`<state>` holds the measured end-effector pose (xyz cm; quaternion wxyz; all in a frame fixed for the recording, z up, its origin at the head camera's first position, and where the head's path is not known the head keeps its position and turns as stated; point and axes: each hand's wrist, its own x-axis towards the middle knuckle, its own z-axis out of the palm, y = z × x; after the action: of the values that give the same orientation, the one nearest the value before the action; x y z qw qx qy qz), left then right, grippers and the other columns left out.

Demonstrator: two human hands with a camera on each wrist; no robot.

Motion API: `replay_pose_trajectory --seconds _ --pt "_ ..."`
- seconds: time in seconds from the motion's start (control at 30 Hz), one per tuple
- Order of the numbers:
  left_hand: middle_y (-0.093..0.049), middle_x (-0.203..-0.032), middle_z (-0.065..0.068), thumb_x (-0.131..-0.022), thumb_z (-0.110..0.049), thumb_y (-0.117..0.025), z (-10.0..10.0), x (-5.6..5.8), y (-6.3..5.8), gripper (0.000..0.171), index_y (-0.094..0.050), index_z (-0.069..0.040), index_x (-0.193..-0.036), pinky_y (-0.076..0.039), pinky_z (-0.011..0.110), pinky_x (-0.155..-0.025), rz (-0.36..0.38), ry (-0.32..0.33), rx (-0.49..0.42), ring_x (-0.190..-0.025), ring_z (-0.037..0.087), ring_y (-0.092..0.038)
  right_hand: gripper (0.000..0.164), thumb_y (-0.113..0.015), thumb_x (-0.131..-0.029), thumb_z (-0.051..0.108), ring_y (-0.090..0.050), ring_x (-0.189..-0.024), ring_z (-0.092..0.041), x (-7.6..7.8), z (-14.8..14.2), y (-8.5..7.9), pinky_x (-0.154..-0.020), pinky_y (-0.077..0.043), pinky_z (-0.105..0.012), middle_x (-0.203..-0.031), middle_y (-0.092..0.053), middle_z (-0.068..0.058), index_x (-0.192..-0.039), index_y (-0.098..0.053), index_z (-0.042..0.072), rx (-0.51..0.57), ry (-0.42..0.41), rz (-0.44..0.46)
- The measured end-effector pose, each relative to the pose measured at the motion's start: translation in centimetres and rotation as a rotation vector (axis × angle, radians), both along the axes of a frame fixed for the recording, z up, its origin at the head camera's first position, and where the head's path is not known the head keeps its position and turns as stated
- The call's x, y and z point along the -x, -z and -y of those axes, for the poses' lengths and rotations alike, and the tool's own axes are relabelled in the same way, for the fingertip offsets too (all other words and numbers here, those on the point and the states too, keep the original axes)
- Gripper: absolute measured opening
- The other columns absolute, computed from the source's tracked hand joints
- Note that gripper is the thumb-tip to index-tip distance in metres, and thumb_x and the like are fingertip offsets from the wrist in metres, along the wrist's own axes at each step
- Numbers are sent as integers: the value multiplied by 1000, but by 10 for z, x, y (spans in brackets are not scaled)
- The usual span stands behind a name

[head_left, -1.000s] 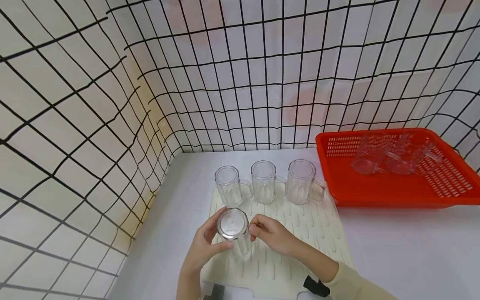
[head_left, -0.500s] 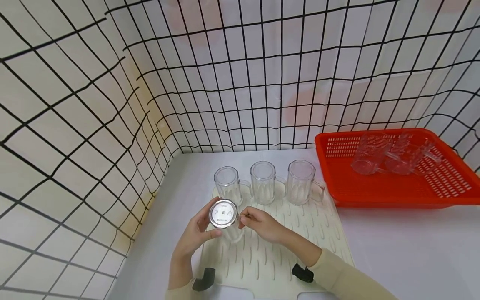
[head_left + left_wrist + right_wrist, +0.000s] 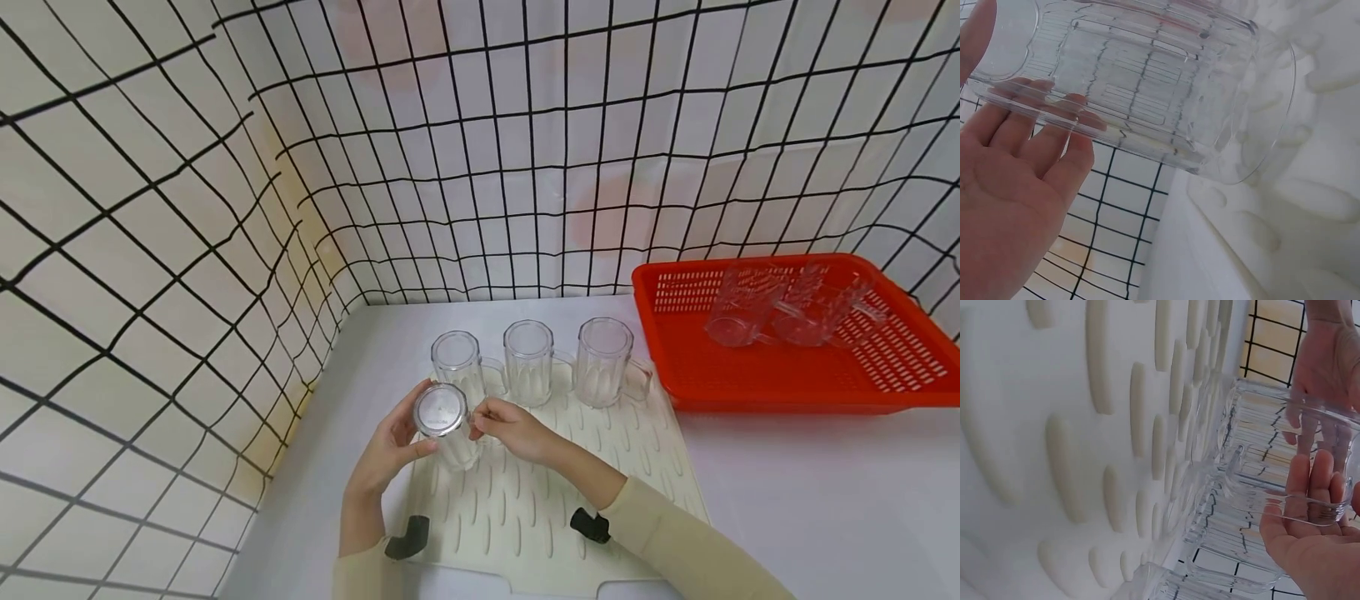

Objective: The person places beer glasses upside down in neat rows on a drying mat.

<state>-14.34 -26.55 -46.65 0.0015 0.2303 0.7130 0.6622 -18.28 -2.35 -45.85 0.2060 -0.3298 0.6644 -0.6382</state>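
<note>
A clear glass mug [image 3: 459, 450] is held upside down, base up and tilted, over the front left part of a cream ridged drying mat [image 3: 525, 517]. My left hand [image 3: 386, 450] grips its body near the base; in the left wrist view the fingers [image 3: 1054, 147] lie along one side and the thumb shows on the other. My right hand [image 3: 517, 429] holds the handle, its fingers [image 3: 1300, 494] curled through it in the right wrist view. Behind, three upside-down glass mugs stand in a row: a left one [image 3: 457, 358], a middle one [image 3: 528, 367] and a right one [image 3: 602, 367].
To the right is a red plastic basket [image 3: 750, 387] with clear mugs [image 3: 738, 321] lying inside. Black wire grid [image 3: 525, 167] closes off the back and left of the white table [image 3: 810, 500]. The held mug is close to the left standing mug.
Both hands have carried the mug away from my body and a little left, towards the row. Its base has turned. The standing mugs and basket have stayed in place.
</note>
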Motion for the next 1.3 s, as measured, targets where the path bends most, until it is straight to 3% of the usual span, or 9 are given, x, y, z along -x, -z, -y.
replay_pose_trajectory --seconds 0.2,0.43,0.6,0.77,0.93,1.13,1.3 --pt "-20 -157 26 -82 16 -66 1 4 -2 84 -23 3 -152 -27 22 -111 8 3 -39 -142 15 -30 18 -43 -103 2 -59 -103 -44 6 3 1 -98 -41 -60 -101 -60 -28 -103 -50 -15 6 1 10" --pt "-19 -158 24 -83 14 -66 -5 7 -2 83 -22 3 -152 -26 22 -112 45 -13 -55 -144 35 -20 17 -44 -102 0 -60 -102 -41 12 2 7 -97 -43 -58 -101 -60 -27 -102 -50 -16 18 13 -11" --pt "-16 -160 19 -83 9 -68 -8 9 1 87 -19 0 -154 -13 41 -118 78 -42 -57 -146 37 -14 19 -45 -102 4 -59 -105 -42 14 -1 9 -98 -42 -59 -103 -60 -28 -104 -52 -14 -1 28 3" --pt "-12 -161 16 -82 -2 -76 -11 8 3 95 -14 -2 -155 -5 55 -116 86 -86 -34 -147 35 -11 22 -51 -102 11 -59 -101 -27 15 -4 10 -92 -49 -41 -103 -62 -19 -106 -57 -9 -87 70 -44" --pt "-11 -161 17 -80 -6 -79 -12 -1 6 101 -13 -1 -155 -8 53 -116 113 -165 28 -147 34 -11 28 -54 -101 23 -56 -110 -29 14 -11 10 -91 -48 -42 -110 -60 -11 -113 -60 -2 -182 99 -62" --pt "-14 -160 18 -77 -4 -80 -11 -21 15 102 -14 1 -154 -9 53 -116 165 -265 135 -147 35 -11 40 -55 -100 26 -53 -121 -39 10 -23 9 -95 -48 -49 -125 -58 -18 -125 -57 -5 -221 130 -31" --pt "-15 -160 20 -75 -3 -81 -12 -38 23 103 -15 2 -154 -6 55 -116 231 -301 163 -147 36 -11 44 -53 -101 27 -54 -120 -41 6 -37 8 -96 -47 -50 -131 -54 -23 -131 -53 -5 -245 157 -41"
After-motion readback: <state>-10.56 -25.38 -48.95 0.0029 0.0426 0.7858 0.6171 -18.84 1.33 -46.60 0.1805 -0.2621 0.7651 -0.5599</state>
